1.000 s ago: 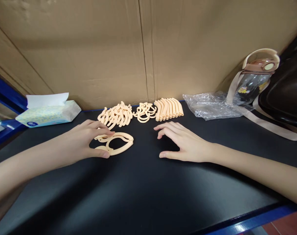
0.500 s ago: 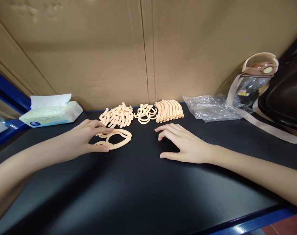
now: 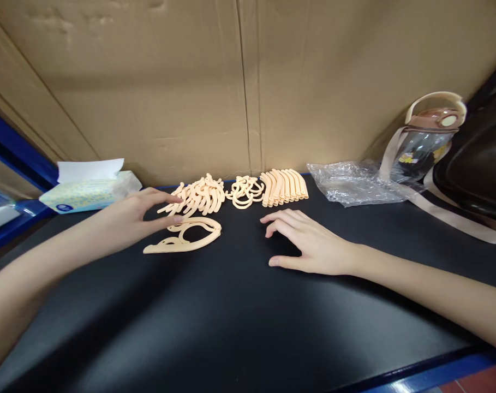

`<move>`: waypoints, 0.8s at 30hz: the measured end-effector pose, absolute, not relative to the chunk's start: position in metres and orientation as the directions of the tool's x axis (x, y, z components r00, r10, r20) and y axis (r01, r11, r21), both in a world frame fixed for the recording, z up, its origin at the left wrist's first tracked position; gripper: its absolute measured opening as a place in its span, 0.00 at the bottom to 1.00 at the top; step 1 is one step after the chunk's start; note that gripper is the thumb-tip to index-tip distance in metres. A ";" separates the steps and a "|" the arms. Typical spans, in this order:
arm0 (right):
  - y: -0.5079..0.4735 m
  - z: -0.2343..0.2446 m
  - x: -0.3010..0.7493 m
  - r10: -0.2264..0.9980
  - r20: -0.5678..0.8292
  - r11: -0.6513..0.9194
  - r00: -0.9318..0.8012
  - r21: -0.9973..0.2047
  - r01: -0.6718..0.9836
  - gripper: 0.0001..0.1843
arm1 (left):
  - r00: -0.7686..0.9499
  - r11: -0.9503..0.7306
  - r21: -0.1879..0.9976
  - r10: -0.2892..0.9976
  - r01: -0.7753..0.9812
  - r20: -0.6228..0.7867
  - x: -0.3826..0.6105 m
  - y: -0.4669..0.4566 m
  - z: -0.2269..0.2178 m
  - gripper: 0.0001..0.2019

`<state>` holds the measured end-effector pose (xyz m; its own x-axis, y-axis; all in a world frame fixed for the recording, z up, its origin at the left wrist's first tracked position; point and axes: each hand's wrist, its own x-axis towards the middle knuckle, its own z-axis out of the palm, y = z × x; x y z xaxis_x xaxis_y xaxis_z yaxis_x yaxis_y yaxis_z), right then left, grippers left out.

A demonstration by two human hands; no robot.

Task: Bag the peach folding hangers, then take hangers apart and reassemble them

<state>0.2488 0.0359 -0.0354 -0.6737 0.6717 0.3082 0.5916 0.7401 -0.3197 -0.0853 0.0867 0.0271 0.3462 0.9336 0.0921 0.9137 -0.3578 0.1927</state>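
A peach plastic folding hanger (image 3: 207, 240), folded up, lies on the black tabletop at left of centre. Just above it, my left hand (image 3: 143, 213) reaches to the near edge of a heap of curved peach arm pieces (image 3: 204, 196). Its thumb and fingers are apart, with the tip of one piece showing between them; no grip on it can be seen. The thumb partly covers the hanger's upper side. My right hand (image 3: 299, 240) hovers over or rests on the table, fingers curled loosely and apart, holding nothing.
Along the back are a small heap of peach hooks (image 3: 245, 191) and a neat row of peach tubes (image 3: 284, 187). A tissue pack (image 3: 88, 191) sits left. Crumpled clear plastic (image 3: 354, 183) and a strapped water bottle (image 3: 423, 147) stand right, before a cardboard wall (image 3: 169, 82).
My left hand has let go of the folding hanger and moved up to the heap of arm pieces. The hanger stays on the table. My right hand is nearly still.
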 end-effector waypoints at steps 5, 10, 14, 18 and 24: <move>0.036 -0.035 0.249 0.675 0.301 0.737 -0.673 -0.327 0.592 0.18 | 0.198 -0.213 0.065 0.962 0.975 0.188 -0.089 0.093 0.023 0.23; 0.035 -0.034 0.248 0.677 0.293 0.735 -0.676 -0.331 0.592 0.17 | 0.122 -0.141 0.133 0.982 0.981 0.145 -0.093 0.097 0.014 0.27; 0.035 -0.034 0.248 0.677 0.289 0.735 -0.677 -0.322 0.597 0.18 | 0.121 -0.141 0.169 0.985 0.976 0.120 -0.090 0.097 0.008 0.26; 0.036 -0.035 0.248 0.674 0.294 0.737 -0.677 -0.318 0.596 0.19 | 0.126 -0.152 0.194 0.982 0.969 0.140 -0.087 0.096 0.003 0.25; 0.035 -0.035 0.248 0.671 0.296 0.740 -0.679 -0.312 0.595 0.19 | 0.127 -0.165 0.212 0.975 0.963 0.183 -0.087 0.095 -0.002 0.19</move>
<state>0.2476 0.0350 -0.0348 -0.6795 0.6714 0.2959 0.5954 0.7403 -0.3122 -0.0872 0.0953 -0.0019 0.1268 0.9750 0.1827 0.9631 -0.1650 0.2124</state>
